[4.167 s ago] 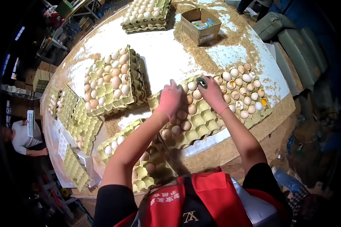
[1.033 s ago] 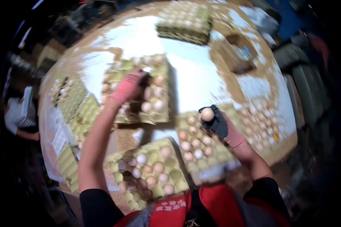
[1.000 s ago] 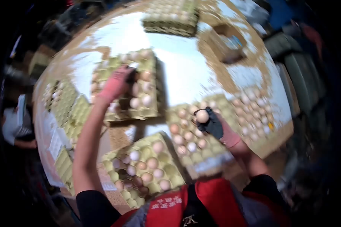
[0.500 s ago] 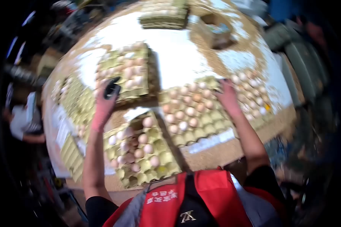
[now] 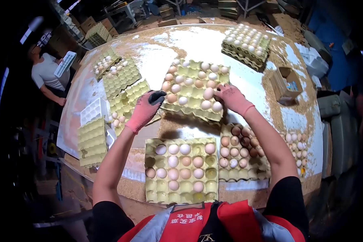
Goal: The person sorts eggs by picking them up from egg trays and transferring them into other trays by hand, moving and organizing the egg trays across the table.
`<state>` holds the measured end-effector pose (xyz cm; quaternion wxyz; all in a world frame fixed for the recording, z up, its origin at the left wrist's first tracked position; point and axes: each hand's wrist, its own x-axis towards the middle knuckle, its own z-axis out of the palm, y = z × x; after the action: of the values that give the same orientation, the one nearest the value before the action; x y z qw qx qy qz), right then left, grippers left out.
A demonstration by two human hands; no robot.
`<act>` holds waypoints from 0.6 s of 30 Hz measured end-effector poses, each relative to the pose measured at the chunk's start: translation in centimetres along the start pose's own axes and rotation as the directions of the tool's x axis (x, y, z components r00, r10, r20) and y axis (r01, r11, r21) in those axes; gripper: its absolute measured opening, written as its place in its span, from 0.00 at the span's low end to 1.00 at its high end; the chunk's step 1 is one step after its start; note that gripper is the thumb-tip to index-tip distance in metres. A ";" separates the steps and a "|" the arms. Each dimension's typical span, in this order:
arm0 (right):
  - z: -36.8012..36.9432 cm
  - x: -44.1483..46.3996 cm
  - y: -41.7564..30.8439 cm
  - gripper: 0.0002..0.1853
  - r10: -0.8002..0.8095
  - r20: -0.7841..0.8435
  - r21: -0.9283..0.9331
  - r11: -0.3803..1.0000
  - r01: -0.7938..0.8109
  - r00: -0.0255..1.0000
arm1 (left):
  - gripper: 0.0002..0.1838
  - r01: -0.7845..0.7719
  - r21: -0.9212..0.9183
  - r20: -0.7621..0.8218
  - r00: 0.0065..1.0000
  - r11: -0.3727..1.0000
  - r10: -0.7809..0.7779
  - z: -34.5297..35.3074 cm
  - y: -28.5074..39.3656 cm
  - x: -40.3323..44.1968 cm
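Observation:
My left hand [image 5: 146, 108], in a pink glove with a dark palm, is at the left edge of a pulp egg tray [image 5: 189, 109] on top of a stack. Its fingers are curled, and what they hold, if anything, is hidden. Over the right side of that same tray, my right hand [image 5: 234, 99] has its fingers bent down beside a pale egg [image 5: 208, 93]; their tips are partly hidden. Brown and white eggs fill many of the cells. Closer to me lies a part-filled egg tray [image 5: 181, 141], with a wet yellow patch in a lower cell.
Another egg tray [image 5: 246, 174] sits under my right forearm. A tray stack [image 5: 246, 46] and a cardboard box [image 5: 286, 86] stand at the back right. Several trays [image 5: 121, 78] lie left. Beyond the table's left edge, a person [image 5: 50, 76] holds a white tray [image 5: 65, 64].
The view has swung left and become sharper. My right hand has moved from the right-hand tray to the stacked tray. My left hand stays by the stack's left side.

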<state>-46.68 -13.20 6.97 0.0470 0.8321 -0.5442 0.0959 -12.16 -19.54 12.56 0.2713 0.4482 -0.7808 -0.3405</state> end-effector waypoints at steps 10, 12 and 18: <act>-1.2 2.6 2.8 0.23 0.020 0.176 0.305 0.950 -0.074 0.984 | 0.14 -0.451 0.543 0.315 0.891 0.709 0.325 2.0 -4.2 14.4; -1.4 2.0 2.7 0.15 0.305 0.246 0.591 0.705 -0.392 0.920 | 0.15 -0.475 0.503 0.345 0.876 0.722 0.336 2.7 -5.0 16.5; 0.7 5.5 3.5 0.17 0.372 0.261 0.955 -0.236 -0.181 0.891 | 0.21 -0.287 0.628 0.171 0.958 0.723 0.231 1.7 -9.1 23.3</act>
<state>-47.69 -19.66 7.36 -0.5851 0.4185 -0.4464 0.5323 -19.23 -42.94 7.19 0.1132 0.3864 -0.9150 -0.0268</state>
